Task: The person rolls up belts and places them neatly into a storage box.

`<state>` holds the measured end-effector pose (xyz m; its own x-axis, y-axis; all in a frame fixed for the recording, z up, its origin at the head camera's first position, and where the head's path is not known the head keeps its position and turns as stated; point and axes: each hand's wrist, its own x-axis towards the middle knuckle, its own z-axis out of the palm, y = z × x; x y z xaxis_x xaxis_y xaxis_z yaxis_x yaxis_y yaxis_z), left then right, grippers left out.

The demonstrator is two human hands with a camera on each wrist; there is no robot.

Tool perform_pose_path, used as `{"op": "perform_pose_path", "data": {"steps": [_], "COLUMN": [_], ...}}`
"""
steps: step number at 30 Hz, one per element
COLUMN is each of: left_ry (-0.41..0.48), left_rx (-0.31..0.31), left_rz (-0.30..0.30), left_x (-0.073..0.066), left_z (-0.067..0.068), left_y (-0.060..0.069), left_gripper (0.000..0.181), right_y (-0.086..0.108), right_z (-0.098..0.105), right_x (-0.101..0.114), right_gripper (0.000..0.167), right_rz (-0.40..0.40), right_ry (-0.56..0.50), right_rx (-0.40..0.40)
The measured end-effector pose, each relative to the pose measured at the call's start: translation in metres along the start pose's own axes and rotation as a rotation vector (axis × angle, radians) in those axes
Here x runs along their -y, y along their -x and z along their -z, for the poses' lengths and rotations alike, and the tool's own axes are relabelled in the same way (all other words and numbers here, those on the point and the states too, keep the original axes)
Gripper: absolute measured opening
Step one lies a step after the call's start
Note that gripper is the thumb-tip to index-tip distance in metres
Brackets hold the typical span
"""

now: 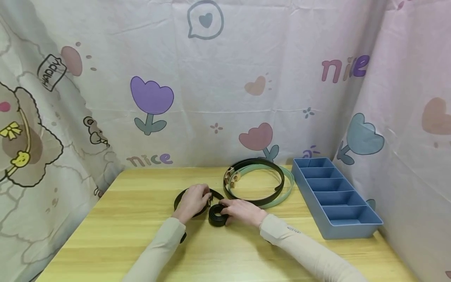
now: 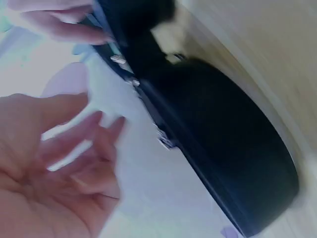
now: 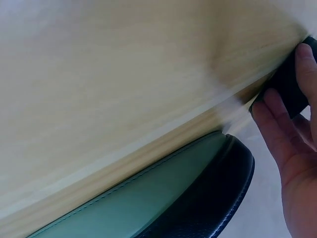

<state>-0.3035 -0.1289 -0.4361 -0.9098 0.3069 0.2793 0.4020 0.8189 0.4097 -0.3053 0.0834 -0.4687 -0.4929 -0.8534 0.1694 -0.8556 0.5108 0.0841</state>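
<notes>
A coiled black belt (image 1: pixel 177 200) lies as a loose ring on the table; in the left wrist view its broad band (image 2: pixel 233 134) and metal buckle parts fill the right side. Over that ring is my left hand (image 1: pixel 192 200); the left wrist view has this hand (image 2: pixel 64 168) beside the band, fingers loosely bent and holding nothing. My right hand (image 1: pixel 244 212) grips a tightly rolled black belt (image 1: pixel 216 221) just right of the ring. Seen from the right wrist, the thumb and fingers of this hand (image 3: pixel 297 153) pinch the dark roll (image 3: pixel 288 83).
Behind my right hand lie a larger black belt (image 1: pixel 260 202) and a green belt (image 1: pixel 290 188), both looped, with gold-coloured buckles. A blue-grey tray (image 1: pixel 318 207) with several compartments stands at the table's right side. Patterned curtains (image 1: pixel 211 102) hang behind and beside the wooden table (image 1: pixel 116 223).
</notes>
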Motion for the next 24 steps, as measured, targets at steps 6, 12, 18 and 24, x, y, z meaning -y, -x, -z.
{"op": "perform_pose_path", "data": {"steps": [6,12,18,24], "left_ry": [-0.163,-0.158,-0.084,-0.028], "left_rx": [0.105,0.127,0.160,0.170], "left_rz": [0.116,-0.051,-0.019,0.178], "left_x": [0.011,0.030,0.066,0.093], "left_z": [-0.006,0.009,0.030,0.041], "left_y": [0.004,0.010,0.017,0.018], "left_gripper": [0.013,0.019,0.023,0.023], "right_y": [0.002,0.002,0.004,0.004], "right_z": [0.003,0.005,0.005,0.006], "right_x": [0.000,-0.002,0.000,0.004], "right_gripper": [0.032,0.029,0.032,0.035], "right_rz": [-0.036,-0.045,-0.053,-0.077], "right_ry": [-0.062,-0.062,-0.062,-0.071], "right_rx": [0.002,-0.010,-0.010,-0.006]}}
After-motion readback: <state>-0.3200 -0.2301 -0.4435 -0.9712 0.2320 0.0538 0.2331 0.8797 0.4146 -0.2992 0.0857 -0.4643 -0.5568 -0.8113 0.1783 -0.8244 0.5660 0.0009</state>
